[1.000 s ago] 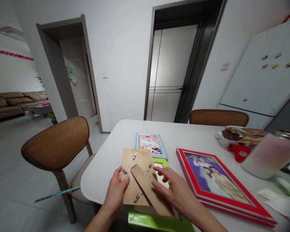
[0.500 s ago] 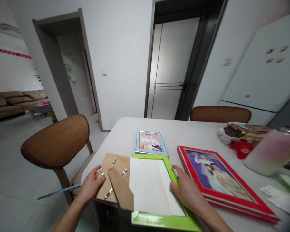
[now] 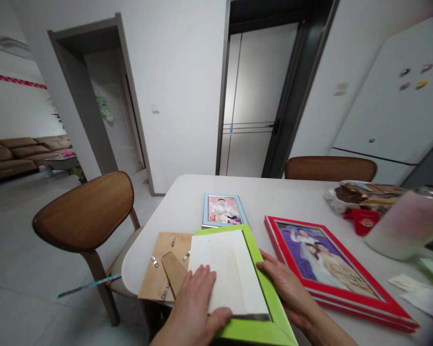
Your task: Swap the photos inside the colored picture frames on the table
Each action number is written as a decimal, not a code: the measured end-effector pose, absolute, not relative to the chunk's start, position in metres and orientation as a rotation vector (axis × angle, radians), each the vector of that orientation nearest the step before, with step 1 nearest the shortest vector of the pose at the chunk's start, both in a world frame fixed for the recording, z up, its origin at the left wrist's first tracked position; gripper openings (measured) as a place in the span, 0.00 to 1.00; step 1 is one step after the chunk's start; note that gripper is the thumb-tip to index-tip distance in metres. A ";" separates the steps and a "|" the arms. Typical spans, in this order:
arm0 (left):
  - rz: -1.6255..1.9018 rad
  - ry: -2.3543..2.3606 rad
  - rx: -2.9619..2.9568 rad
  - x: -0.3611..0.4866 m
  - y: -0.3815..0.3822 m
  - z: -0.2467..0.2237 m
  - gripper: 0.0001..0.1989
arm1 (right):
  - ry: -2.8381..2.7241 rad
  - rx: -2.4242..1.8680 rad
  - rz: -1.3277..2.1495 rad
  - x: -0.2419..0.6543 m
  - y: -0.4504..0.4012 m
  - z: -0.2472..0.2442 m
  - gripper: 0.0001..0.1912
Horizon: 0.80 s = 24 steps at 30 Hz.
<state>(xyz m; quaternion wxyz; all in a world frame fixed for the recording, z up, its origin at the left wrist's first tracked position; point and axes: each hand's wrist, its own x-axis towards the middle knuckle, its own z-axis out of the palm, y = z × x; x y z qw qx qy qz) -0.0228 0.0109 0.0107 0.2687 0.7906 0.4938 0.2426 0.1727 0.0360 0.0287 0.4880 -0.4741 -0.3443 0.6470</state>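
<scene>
A green picture frame (image 3: 251, 245) lies at the table's near edge, tilted slightly, with a white paper sheet (image 3: 225, 259) in it. The sheet's left side reaches over a brown frame backboard (image 3: 151, 276), which has metal clips and a stand flap. My left hand (image 3: 198, 300) rests flat on the sheet, fingers spread and holding nothing. Around the frame's right side my right hand (image 3: 285, 283) is closed, thumb on the rim and the other fingers partly hidden. A dark strip shows between the sheet's lower edge and the frame.
Behind the green frame lies a light-blue framed photo (image 3: 223, 210). Stacked red picture frames (image 3: 332, 254) lie to the right. Farther right are a pink-white container (image 3: 406, 228), a red packet (image 3: 366, 222) and tissues (image 3: 422, 293). A wooden chair (image 3: 86, 211) stands left.
My left hand has left the backboard and moved right onto the white sheet. The sheet has shifted a little up and left in the frame. My right hand stays on the frame's right side.
</scene>
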 end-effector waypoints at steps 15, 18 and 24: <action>1.542 1.165 1.249 -0.010 0.032 0.033 0.16 | -1.070 -1.354 1.282 0.194 0.044 0.038 0.22; 1.664 1.026 0.772 -0.024 0.041 0.018 0.16 | -1.396 -1.642 0.934 0.199 0.049 0.015 0.27; 1.708 0.885 0.323 -0.026 0.039 0.007 0.15 | -1.749 -1.712 0.395 0.191 0.048 -0.009 0.20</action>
